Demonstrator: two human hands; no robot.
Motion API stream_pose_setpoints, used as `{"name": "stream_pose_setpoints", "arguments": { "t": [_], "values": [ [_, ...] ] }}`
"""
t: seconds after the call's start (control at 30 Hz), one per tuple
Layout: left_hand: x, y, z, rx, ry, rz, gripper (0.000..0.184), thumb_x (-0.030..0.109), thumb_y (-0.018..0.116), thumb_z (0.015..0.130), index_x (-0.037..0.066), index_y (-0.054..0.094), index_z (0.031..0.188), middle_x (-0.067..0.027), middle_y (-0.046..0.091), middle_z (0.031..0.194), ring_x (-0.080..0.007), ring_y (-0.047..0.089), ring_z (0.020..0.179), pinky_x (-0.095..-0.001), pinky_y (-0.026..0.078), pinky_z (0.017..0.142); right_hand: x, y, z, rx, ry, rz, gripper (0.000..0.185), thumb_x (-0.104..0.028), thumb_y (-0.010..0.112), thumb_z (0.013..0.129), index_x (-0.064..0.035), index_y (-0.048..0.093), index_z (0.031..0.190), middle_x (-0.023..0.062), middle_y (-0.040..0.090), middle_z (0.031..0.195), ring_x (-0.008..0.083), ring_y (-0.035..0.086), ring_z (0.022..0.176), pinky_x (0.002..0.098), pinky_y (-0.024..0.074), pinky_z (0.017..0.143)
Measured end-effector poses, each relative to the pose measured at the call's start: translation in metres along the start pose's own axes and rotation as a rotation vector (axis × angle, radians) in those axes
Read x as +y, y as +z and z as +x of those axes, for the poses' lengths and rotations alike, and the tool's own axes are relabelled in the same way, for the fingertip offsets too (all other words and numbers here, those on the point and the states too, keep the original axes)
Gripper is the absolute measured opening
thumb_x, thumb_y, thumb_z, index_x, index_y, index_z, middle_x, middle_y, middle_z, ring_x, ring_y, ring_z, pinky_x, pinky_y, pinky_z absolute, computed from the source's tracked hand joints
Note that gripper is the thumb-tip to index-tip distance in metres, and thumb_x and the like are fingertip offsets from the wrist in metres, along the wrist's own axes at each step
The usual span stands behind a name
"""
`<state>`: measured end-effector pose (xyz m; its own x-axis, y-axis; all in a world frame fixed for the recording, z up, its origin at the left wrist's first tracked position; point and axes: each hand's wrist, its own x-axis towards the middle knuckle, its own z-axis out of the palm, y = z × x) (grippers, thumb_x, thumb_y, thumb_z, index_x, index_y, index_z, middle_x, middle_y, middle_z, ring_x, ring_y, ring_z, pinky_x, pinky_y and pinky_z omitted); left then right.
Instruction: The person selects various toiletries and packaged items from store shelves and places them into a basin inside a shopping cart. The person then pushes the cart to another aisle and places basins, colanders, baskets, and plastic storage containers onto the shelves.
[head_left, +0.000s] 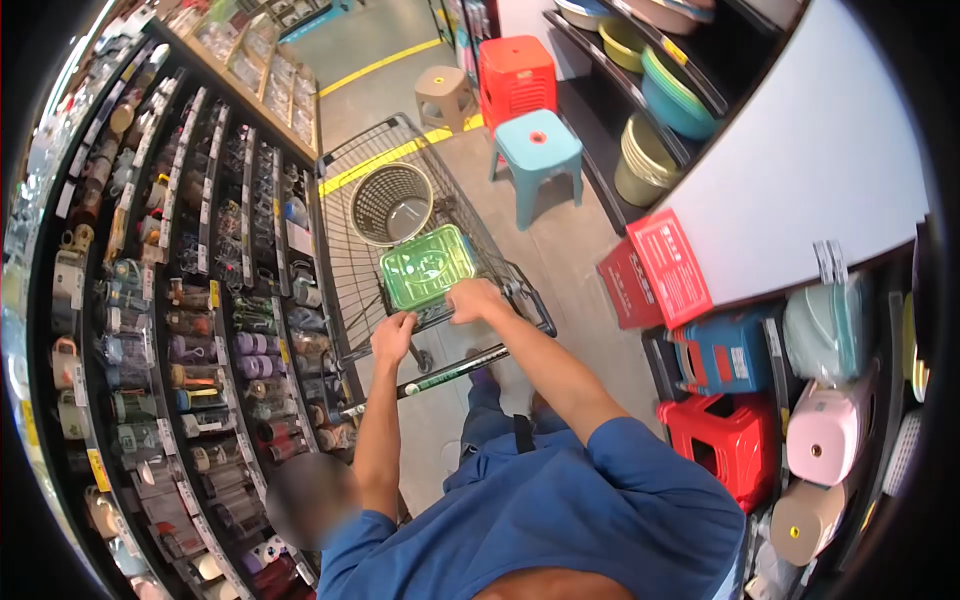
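Observation:
A green rectangular food container with a clear-looking lid is at the near end of a wire shopping cart. My right hand is closed on the container's near right corner, fingers curled. At the near left corner, my left hand is closed with its fingertips against the container's edge; its grip is partly hidden. Beyond the container, a round beige plastic basket with slotted walls stands in the cart. The cart's handle bar runs beneath my forearms.
Shelves of bottles and cups line the left side, close to the cart. To the right stand a blue stool, stacked red stools and a beige stool. Red boxes and shelved basins flank the aisle. A blurred round shape is beside my left arm.

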<state>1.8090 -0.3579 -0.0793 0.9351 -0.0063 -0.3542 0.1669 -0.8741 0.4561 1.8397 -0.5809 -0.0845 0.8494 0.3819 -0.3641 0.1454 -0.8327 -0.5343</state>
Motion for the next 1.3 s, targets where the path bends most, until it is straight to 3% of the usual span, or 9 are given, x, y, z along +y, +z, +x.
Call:
{"name": "stream_pose_setpoints", "arguments": {
  "t": [0.17,0.23,0.43,0.63,0.7,0.77,0.87,1.27,1.3],
  "values": [
    [0.005,0.033,-0.07,0.096,0.073,0.012,0.044,0.047,0.043,0.088,0.012,0.069,0.093,-0.0172,0.065,0.089,-0.0348,0.06,0.093,-0.0438,0.044,0.079,0.008,0.028,-0.057,-0.031,-0.04,-0.056,0.027,-0.026,0.071,0.058,-0.0148,0.071,0.083,0.0101,0.069,0.08,0.0301,0.067,0.077,0.0429,0.0537,0.063],
    [0.013,0.041,-0.099,0.143,0.14,-0.052,0.045,0.046,0.043,0.088,0.01,0.07,0.089,-0.0144,0.067,0.08,-0.0358,0.063,0.08,-0.0441,0.046,0.072,0.006,0.043,-0.08,-0.03,0.027,-0.049,0.023,-0.024,0.071,0.056,-0.0138,0.07,0.077,0.0096,0.068,0.076,0.0305,0.067,0.074,0.0425,0.0534,0.06],
    [0.003,0.073,-0.165,0.135,0.132,0.001,0.042,0.045,0.042,0.089,0.013,0.071,0.086,-0.0143,0.068,0.08,-0.0359,0.064,0.082,-0.0454,0.046,0.071,-0.003,0.073,-0.159,0.021,0.022,-0.036,0.025,-0.024,0.071,0.056,-0.0151,0.071,0.079,0.0083,0.069,0.079,0.0294,0.067,0.075,0.0426,0.0534,0.062],
    [0.001,0.11,-0.224,0.105,0.061,0.043,0.042,0.046,0.046,0.083,0.014,0.071,0.097,-0.0198,0.067,0.09,-0.0403,0.062,0.087,-0.0483,0.047,0.076,0.002,0.104,-0.236,0.027,-0.003,-0.072,0.028,-0.025,0.069,0.056,-0.0173,0.07,0.083,0.008,0.068,0.079,0.0298,0.066,0.074,0.0432,0.0521,0.06],
    [-0.006,0.114,-0.245,0.08,0.119,0.009,0.044,0.044,0.045,0.084,0.011,0.07,0.097,-0.0204,0.067,0.09,-0.0414,0.062,0.087,-0.0498,0.046,0.076,-0.005,0.118,-0.255,0.047,0.077,-0.102,0.027,-0.026,0.068,0.056,-0.017,0.07,0.081,0.0084,0.067,0.076,0.0302,0.065,0.072,0.0435,0.0513,0.059],
    [-0.003,0.109,-0.276,0.026,0.166,0.045,0.045,0.043,0.042,0.085,0.008,0.07,0.094,-0.0214,0.066,0.09,-0.0421,0.061,0.087,-0.0511,0.045,0.076,-0.008,0.141,-0.277,0.148,-0.008,-0.049,0.027,-0.027,0.068,0.055,-0.0156,0.07,0.079,0.0092,0.066,0.073,0.0305,0.065,0.07,0.0439,0.0508,0.058],
    [-0.018,0.126,-0.313,0.056,0.217,0.01,0.047,0.042,0.04,0.085,0.006,0.069,0.092,-0.0221,0.066,0.089,-0.0427,0.061,0.086,-0.0522,0.044,0.074,-0.03,0.154,-0.33,0.197,0.034,-0.062,0.027,-0.026,0.069,0.055,-0.0141,0.069,0.079,0.0096,0.066,0.072,0.0307,0.065,0.07,0.0438,0.0507,0.058],
    [-0.028,0.177,-0.465,0.006,0.235,0.055,0.044,0.044,0.045,0.083,0.01,0.07,0.098,-0.0213,0.066,0.095,-0.0408,0.062,0.091,-0.0487,0.047,0.081,-0.035,0.248,-0.466,0.064,0.086,-0.051,0.034,-0.031,0.069,0.058,-0.0112,0.068,0.085,0.0134,0.067,0.08,0.0332,0.065,0.077,0.0463,0.0514,0.064],
    [-0.034,0.19,-0.472,0.069,0.266,0.035,0.043,0.043,0.048,0.082,0.01,0.07,0.097,-0.0207,0.066,0.096,-0.0405,0.062,0.09,-0.049,0.048,0.08,-0.021,0.269,-0.467,0.15,0.043,-0.099,0.037,-0.032,0.069,0.057,-0.0114,0.069,0.089,0.0149,0.067,0.083,0.0336,0.065,0.08,0.0461,0.0523,0.066]
  ]
}}
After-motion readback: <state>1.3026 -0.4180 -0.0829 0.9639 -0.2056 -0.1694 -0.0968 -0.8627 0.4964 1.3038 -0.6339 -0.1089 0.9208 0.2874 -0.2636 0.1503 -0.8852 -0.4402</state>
